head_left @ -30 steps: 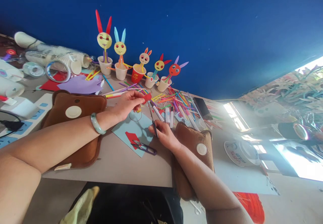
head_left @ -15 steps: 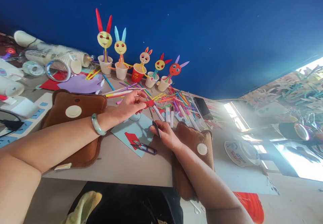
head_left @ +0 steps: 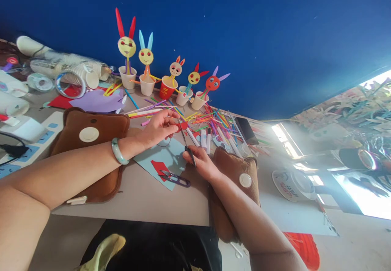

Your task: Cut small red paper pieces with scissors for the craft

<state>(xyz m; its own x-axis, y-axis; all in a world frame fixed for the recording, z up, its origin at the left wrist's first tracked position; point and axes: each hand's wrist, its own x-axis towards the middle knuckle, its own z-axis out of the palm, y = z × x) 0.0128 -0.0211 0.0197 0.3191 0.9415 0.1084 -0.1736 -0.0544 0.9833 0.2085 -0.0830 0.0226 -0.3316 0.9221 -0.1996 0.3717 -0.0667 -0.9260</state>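
My left hand [head_left: 159,129] pinches a small piece of red paper [head_left: 183,126] above the table. Black scissors [head_left: 190,153] are in my right hand [head_left: 203,163], their blades pointing up and away, at the red paper. Under my hands lies a light blue sheet [head_left: 149,157]. On that sheet rest another red paper piece [head_left: 159,167] and small dark thread snips [head_left: 177,179]. Whether the scissor blades are cutting into the paper is too small to tell.
Several rabbit-faced figures in cups [head_left: 147,84] stand along the blue wall. Coloured sticks [head_left: 214,118] lie scattered before them. Brown cushions [head_left: 106,148] flank my hands, a phone [head_left: 247,130] is at the back right, and a power strip [head_left: 42,140] is at the left.
The red paper and the scissors have shifted very slightly to the right with my hands. Both hands keep their hold.
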